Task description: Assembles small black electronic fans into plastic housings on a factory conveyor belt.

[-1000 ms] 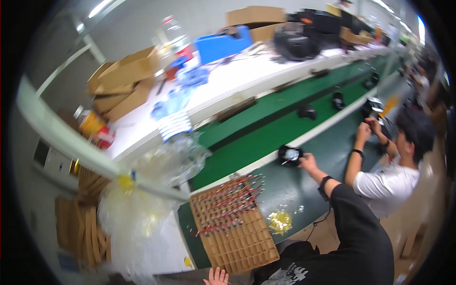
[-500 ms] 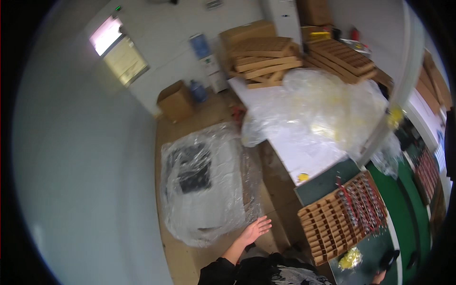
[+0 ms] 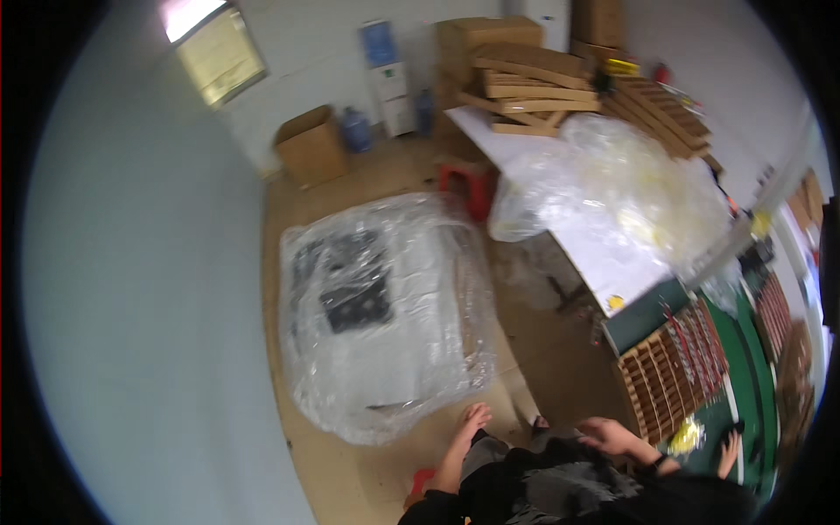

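A: What do the hands have hold of?

B: Nothing that shows. The left hand [image 3: 473, 418] is loosely open, fingers slightly parted, nearest the lower edge of the plastic-wrapped bundle [image 3: 420, 328] but apart from it. The right hand [image 3: 606, 435] is half open in front of the torso, its fingers gently bent. It looks empty too, though blur hides the fingertips.

A: Why does the bundle lie on the floor [image 3: 516, 385]?

B: Probably its bulk; it would crowd a bench. The clear film presumably keeps dust off the pale contents and the dark panel [image 3: 360, 306] inside.

A: And the cardboard divider tray [image 3: 650, 387]?

B: It lies on the green bench [image 3: 643, 318], to the right of the right hand. Its cells likely stop the red-wired parts [image 3: 697, 350] tangling; those fill the right side, while the left cells look bare.

A: The clear plastic bags [image 3: 630, 188]?

B: They are heaped on the white-topped bench [image 3: 595, 258], seemingly put aside so that the tray has room.
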The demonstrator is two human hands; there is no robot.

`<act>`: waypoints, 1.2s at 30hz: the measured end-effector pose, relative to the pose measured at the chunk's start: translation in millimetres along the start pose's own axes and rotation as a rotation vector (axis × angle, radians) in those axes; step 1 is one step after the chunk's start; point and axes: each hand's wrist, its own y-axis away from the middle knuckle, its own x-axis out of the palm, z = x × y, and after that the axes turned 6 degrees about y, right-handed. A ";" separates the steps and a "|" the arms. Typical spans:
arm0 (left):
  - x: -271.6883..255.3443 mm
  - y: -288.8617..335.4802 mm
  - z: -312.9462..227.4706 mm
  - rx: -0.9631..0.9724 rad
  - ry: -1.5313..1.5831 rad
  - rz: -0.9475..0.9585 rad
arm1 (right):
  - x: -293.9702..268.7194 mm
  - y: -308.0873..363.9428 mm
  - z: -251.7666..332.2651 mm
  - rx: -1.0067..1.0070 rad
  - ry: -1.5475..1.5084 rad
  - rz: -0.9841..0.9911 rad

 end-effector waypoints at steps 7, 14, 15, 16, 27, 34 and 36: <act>-54.5 11.9 -32.6 0.025 -0.025 -0.144 | 49.3 -107.0 29.4 -0.145 0.213 0.382; -109.0 -33.7 -64.0 0.016 -0.078 -0.223 | 41.4 -203.2 19.1 -0.237 0.162 0.391; -108.4 -46.8 -80.1 0.012 -0.066 -0.225 | 40.5 -220.7 14.5 -0.236 0.157 0.397; -111.4 -60.5 -93.7 0.010 -0.051 -0.231 | 36.5 -238.4 13.2 -0.263 0.115 0.390; -251.2 -242.7 -156.5 -0.108 0.015 -0.500 | 0.8 -402.5 -49.8 0.106 -0.167 0.195; -348.8 -407.1 -144.8 -0.221 -0.092 -0.605 | 21.8 -455.8 -91.4 0.450 -0.310 0.368; -379.0 -445.5 -131.8 -0.144 0.125 -0.650 | 38.0 -472.2 -103.0 0.481 -0.357 0.229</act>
